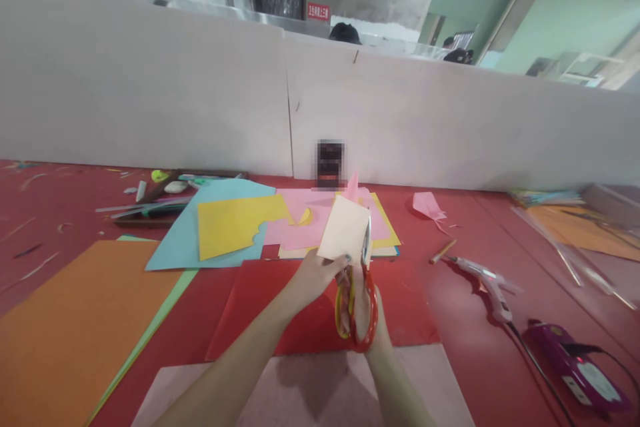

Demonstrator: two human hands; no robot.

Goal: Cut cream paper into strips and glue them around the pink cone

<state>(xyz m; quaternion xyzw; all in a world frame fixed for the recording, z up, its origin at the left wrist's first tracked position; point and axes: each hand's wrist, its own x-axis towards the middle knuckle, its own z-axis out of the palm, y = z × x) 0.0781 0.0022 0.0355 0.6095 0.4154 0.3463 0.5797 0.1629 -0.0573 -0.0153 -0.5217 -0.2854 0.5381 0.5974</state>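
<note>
Cream paper (344, 230): raised over red table (480, 213), gripped between fingers of left hand (316, 273). Scissors (373, 320): gripped in right hand (361, 305), blades at paper's right edge; blade spread apparently narrow, too edge-on to confirm.

dark object (330, 165): blurred | orange sheet (83, 310): cut off | right hand (361, 310): part-hidden

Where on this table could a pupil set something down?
Bare red tabletop lies between the red sheet and hot glue gun, and between the pink scrap and right-hand orange paper. Crowded: the left, with large orange sheet, blue sheet and tray; the middle, where scissors and cream card are held over pink papers.
</note>
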